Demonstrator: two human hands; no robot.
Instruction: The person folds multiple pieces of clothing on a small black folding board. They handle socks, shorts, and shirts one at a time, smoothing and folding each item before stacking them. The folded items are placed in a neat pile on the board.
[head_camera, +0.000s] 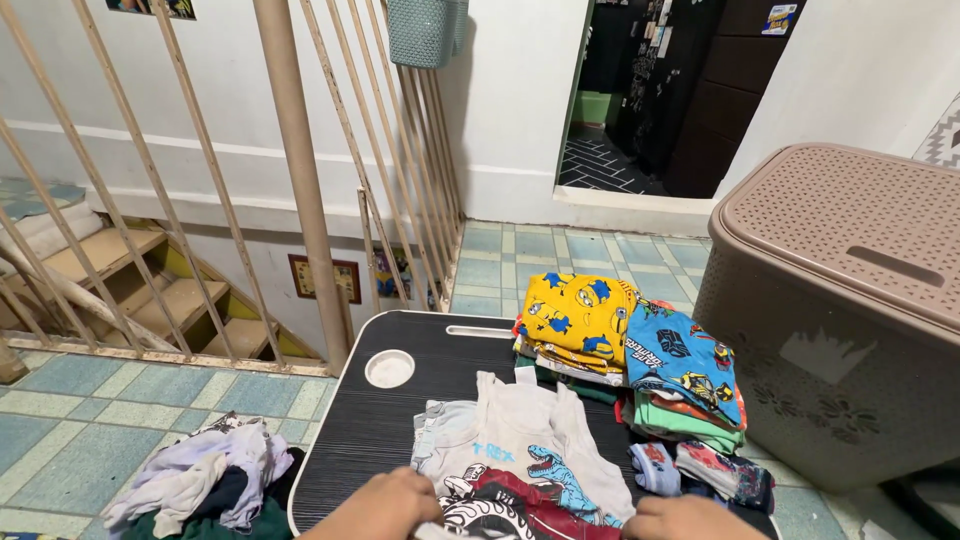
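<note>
A white sleeveless top (520, 440) with a blue dinosaur print lies flat on a small black lap table (380, 420). Over its lower part lies a dark red and black printed garment (510, 510). My left hand (385, 508) rests on the bottom left of these clothes, fingers curled onto the fabric. My right hand (685, 518) presses on the bottom right edge. Both hands are cut off by the frame's lower edge. Behind the top stand two stacks of folded clothes, one topped in yellow (578, 315), one topped in blue (680, 360).
A heap of unfolded clothes (200, 485) lies on the tiled floor at left. A taupe lidded laundry hamper (840, 310) stands at right. Small rolled garments (705, 470) sit by the blue stack. A beige stair railing (300, 170) and a descending staircase are at left; a doorway is behind.
</note>
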